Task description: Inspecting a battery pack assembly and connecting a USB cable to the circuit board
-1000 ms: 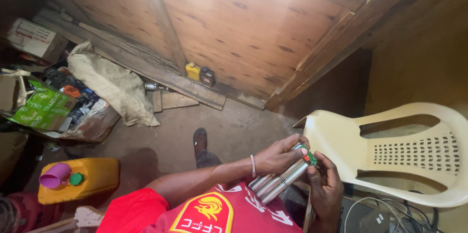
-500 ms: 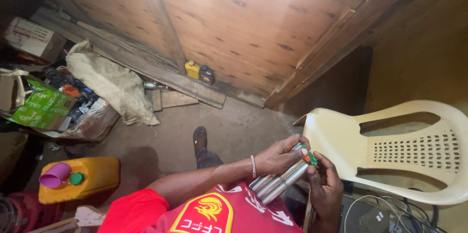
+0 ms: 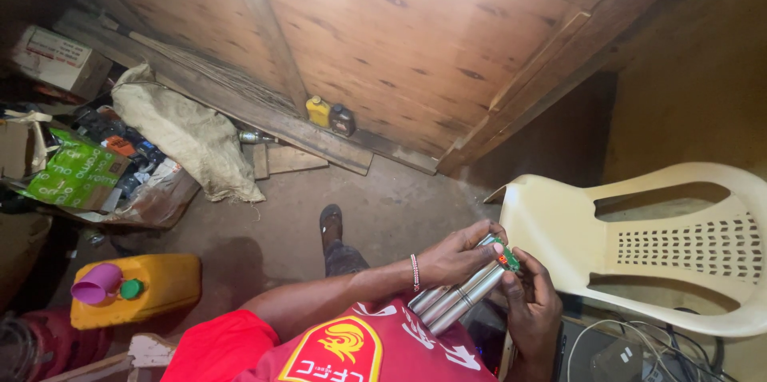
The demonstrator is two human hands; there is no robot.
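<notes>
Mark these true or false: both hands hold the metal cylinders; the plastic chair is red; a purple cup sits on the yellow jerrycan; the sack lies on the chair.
1. Both the left hand and right hand hold the metal cylinders: true.
2. The plastic chair is red: false, it is cream.
3. A purple cup sits on the yellow jerrycan: true.
4. The sack lies on the chair: false, it lies on the floor by the wooden wall.

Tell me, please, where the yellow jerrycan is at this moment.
In the head view, the yellow jerrycan lies on the floor at the lower left, with a purple cup against its green cap, left of the person's red sleeve.
</notes>
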